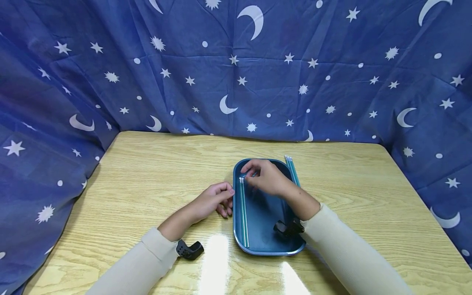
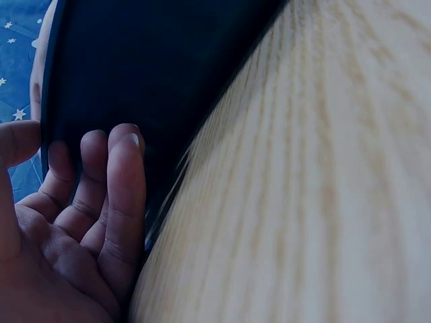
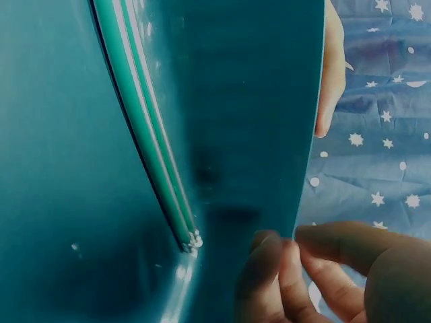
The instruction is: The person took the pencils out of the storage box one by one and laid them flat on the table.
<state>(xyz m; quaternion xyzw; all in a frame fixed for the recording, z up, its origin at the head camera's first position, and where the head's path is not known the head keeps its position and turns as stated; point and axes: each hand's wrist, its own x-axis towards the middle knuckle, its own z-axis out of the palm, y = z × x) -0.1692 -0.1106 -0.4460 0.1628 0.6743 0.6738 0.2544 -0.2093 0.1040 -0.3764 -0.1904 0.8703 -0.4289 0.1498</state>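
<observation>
A dark teal tray (image 1: 263,229) stands on the table. Along its left side lie thin green pencils (image 1: 243,213), their white ends pointing to the far edge; the right wrist view shows these pencils (image 3: 145,128) side by side on the tray floor. Over the tray's far left part hovers my right hand (image 1: 267,178), fingers loosely bent and nothing between them, fingertips near the pencils' white ends. Outside the left wall is my left hand (image 1: 212,200). Its relaxed fingers (image 2: 124,195) lie against that wall, with the thumb up by the rim.
More green pencils (image 1: 292,168) with white ends lie past the tray's right rim, partly hidden by it and my right arm. A wooden table (image 1: 166,159) extends around the tray. Behind it hangs a blue curtain (image 1: 206,110) with moons and stars.
</observation>
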